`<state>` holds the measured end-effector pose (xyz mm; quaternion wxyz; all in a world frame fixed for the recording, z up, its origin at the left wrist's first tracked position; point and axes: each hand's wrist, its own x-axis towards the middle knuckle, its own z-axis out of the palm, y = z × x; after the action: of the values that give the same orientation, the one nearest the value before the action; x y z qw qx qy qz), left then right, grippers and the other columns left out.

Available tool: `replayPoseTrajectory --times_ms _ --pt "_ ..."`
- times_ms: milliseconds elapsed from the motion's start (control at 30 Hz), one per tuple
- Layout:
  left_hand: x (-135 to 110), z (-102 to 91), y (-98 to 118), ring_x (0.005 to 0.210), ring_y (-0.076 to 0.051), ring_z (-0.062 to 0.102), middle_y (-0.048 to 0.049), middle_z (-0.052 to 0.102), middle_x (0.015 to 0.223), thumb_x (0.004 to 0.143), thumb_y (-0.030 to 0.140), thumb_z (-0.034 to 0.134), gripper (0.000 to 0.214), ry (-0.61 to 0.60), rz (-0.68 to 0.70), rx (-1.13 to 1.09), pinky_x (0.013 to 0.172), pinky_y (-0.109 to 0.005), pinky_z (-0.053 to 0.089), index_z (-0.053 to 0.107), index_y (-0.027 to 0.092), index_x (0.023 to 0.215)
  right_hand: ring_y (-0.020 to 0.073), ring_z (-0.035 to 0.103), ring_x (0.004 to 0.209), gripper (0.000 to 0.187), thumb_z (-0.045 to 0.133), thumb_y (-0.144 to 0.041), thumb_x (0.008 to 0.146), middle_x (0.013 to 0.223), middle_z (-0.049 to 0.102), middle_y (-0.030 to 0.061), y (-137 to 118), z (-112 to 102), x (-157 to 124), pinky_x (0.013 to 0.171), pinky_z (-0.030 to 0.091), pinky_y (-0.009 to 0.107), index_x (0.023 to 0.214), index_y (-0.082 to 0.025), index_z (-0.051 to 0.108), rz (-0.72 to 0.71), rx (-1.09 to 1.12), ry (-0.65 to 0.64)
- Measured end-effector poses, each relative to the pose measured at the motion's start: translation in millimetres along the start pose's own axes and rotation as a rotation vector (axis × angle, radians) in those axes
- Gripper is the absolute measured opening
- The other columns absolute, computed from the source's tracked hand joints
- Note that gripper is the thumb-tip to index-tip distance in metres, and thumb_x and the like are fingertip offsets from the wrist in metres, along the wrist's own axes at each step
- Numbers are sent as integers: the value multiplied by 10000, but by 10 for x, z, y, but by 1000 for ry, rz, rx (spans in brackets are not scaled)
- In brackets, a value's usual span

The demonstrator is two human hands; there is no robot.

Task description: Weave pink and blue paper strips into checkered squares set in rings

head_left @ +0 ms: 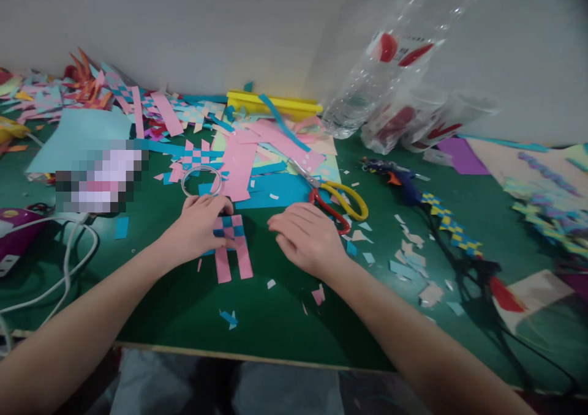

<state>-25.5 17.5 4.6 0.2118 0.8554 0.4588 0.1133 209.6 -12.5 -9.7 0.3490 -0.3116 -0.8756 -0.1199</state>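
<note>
My left hand (202,228) grips a small woven piece of pink and blue paper strips (233,234). Its thumb lies across the weave, and two pink strip ends hang toward me. My right hand (310,237) hovers or rests just right of the weave, palm down, its fingers loosely stretched and nothing visible in them; the palm side is hidden. Just beyond it lie scissors (353,201) with red and yellow handles. A roll of tape (201,181) sits beyond my left hand, beside another checkered paper piece (195,157).
Paper scraps (407,259) litter the green table (174,317). At right lies a glue gun (407,185) with a dark cord. Plastic-wrapped cups (404,118) lean against the wall. Left are a pixelated object (103,179), a white cable (67,262) and a purple device (18,234).
</note>
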Motion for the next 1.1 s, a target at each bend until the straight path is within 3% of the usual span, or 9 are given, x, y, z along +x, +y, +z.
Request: replayPoseTrajectory --times_ms 167,333,500,767,867,967,1100 --pt "7 -16 22 878 -172 596 13 641 874 748 239 700 412 -6 -65 -254 907 -370 351 471 205 1089 216 628 890 173 505 -152 846 900 698 82 -124 56 5 779 509 368 989 -163 602 272 131 -123" --pt "-8 -51 28 1082 -234 530 -40 619 1115 677 415 768 595 -54 77 -129 977 -416 315 506 231 1178 232 610 961 177 512 -216 877 985 692 81 -141 82 1 838 485 397 1025 -163 593 281 166 -209" --pt "16 -58 3 1039 -234 541 -25 628 1001 684 446 759 519 -111 209 -42 962 -408 320 556 216 1102 231 603 973 166 500 -195 883 989 695 75 -75 70 -1 854 473 401 1022 -172 588 241 150 -173" --pt "5 4 26 861 -150 563 -26 552 1011 741 181 679 485 -54 78 -441 754 -295 485 512 226 1194 221 584 1057 168 518 -222 868 1084 664 82 -195 24 33 925 450 425 1025 -200 573 392 349 -186" --pt "-1 -12 31 828 -137 579 -49 553 1075 758 217 671 510 -32 10 -631 712 -287 515 493 226 1236 220 568 1118 252 497 -271 883 1174 633 92 -229 -3 54 955 445 432 1121 -200 542 570 509 -226" --pt "7 -23 27 897 -160 595 -56 598 1034 751 279 700 479 23 -10 -726 793 -311 512 541 199 1195 213 608 1067 367 493 -371 897 1096 680 66 -227 -17 61 910 479 415 1232 -221 493 767 653 -280" --pt "23 -4 51 924 -166 601 -61 640 1028 736 294 715 416 89 -56 -789 841 -319 493 597 178 1118 204 661 883 242 632 -419 802 879 721 24 -258 8 54 768 519 349 950 -229 660 831 645 -278"
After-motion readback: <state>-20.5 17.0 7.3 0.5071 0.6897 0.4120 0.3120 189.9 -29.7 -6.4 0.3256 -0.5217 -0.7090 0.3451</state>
